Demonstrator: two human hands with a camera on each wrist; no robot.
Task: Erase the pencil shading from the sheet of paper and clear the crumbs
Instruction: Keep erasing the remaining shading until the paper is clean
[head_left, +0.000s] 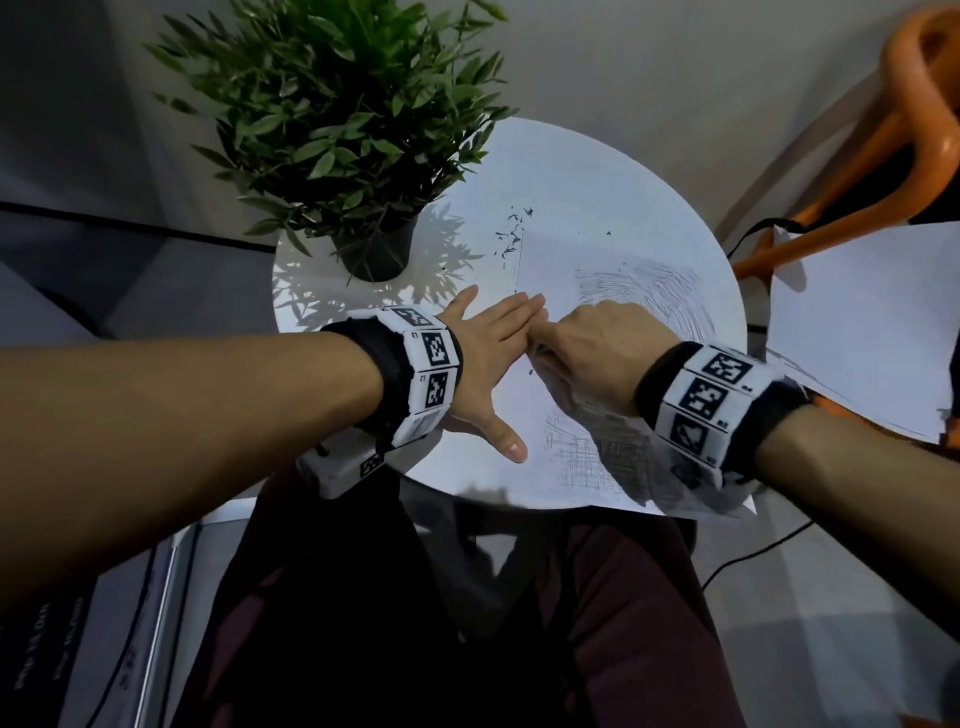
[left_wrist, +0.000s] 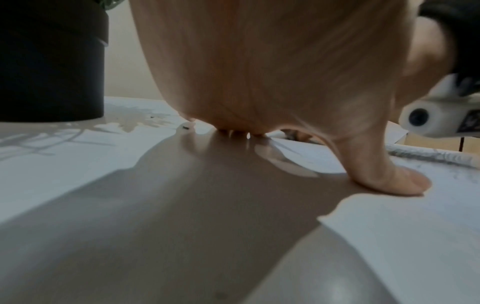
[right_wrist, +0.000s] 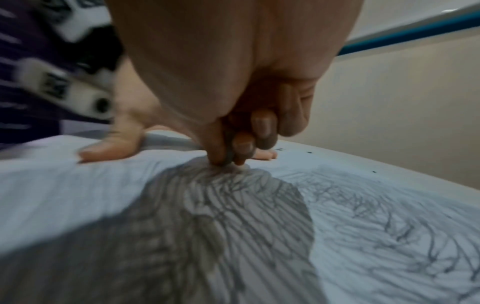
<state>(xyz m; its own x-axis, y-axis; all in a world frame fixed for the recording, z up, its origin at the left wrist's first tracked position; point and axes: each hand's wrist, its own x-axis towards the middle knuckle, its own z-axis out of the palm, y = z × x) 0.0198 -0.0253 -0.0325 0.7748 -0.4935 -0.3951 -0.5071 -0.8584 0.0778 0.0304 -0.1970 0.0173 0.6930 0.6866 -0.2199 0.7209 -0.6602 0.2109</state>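
Note:
A white sheet of paper (head_left: 550, 249) lies on the round white table (head_left: 613, 171). Grey pencil shading (head_left: 660, 291) fills its far right part, and a second cross-hatched patch (head_left: 582, 457) sits near the front edge. My left hand (head_left: 493, 338) lies flat on the sheet's left part, fingers straight and thumb (left_wrist: 389, 181) spread. Just to its right, my right hand (head_left: 597, 338) is curled, pinching a small dark eraser (right_wrist: 226, 158), mostly hidden, with its tip pressed onto the shading (right_wrist: 233, 205). Dark eraser crumbs (head_left: 511, 234) lie scattered by the sheet's far left edge.
A potted plant in a black pot (head_left: 374, 254) stands on the table's far left, close to my left hand. An orange chair (head_left: 883, 156) and another white sheet (head_left: 857, 312) are to the right. A dark cable (head_left: 753, 551) runs on the floor.

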